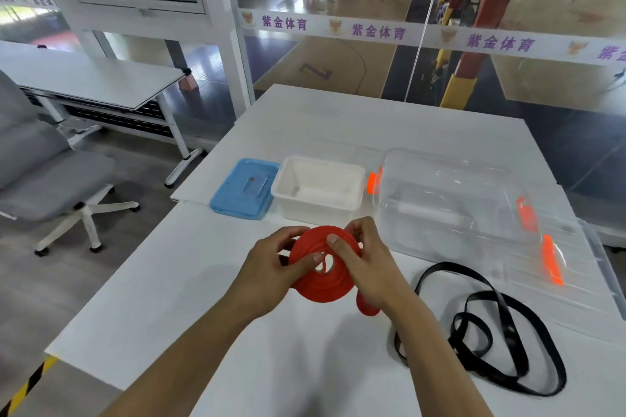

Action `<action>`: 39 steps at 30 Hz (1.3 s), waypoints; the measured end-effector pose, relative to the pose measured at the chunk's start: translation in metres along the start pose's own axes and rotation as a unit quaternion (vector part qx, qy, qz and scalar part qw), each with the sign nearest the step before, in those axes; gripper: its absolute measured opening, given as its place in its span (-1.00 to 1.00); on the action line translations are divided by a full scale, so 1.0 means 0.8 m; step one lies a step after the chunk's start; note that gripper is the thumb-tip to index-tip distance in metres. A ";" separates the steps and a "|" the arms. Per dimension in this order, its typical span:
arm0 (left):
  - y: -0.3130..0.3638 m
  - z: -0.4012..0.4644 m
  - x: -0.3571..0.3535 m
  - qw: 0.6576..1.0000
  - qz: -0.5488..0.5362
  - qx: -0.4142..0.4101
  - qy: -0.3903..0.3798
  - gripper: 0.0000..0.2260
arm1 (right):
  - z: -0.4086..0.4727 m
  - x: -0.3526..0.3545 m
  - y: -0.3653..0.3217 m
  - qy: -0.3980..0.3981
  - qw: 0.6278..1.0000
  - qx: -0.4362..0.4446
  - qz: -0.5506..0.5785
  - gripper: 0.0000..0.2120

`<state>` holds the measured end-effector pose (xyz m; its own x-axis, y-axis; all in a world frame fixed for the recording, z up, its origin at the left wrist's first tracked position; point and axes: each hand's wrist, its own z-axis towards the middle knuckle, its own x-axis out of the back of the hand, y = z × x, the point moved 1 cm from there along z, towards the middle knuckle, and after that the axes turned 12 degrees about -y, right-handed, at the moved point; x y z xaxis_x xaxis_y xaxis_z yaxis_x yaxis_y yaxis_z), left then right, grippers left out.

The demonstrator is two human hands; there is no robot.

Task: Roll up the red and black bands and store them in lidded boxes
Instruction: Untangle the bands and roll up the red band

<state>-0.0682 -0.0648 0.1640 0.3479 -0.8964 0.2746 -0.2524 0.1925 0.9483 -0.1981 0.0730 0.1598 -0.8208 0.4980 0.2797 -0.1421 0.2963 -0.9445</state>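
Both hands raised over counter [203, 281], forearms reaching in from near edge. Left hand [271, 276] & right hand [367, 269] hold red band [321, 284], coiled into flat disc, fingers pinching its rim, thumbs on top. Black band [501, 332] loose on the right. White box [318, 189], blue lid [242, 189], clear box [450, 200] far side.

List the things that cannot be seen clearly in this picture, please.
Head view only:
- red band: its loose end hangs behind the right hand; the length left unrolled is hidden.
- left hand: its fingertips are behind the coil.
- clear box: contents unclear through glare; its right side is cut by the frame edge.
- blue lid: its centre label is too small to read.
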 end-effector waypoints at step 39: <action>-0.254 0.566 0.080 0.911 0.231 0.312 -0.138 -0.54 | 0.528 0.013 0.228 0.045 0.952 -0.294 -0.075 -0.58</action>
<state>-0.4034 -0.3417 -0.0832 -0.1441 -0.8596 0.4903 -0.8090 0.3876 0.4418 -0.4661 -0.2124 -0.0827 -0.7610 0.4747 0.4422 0.1029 0.7613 -0.6401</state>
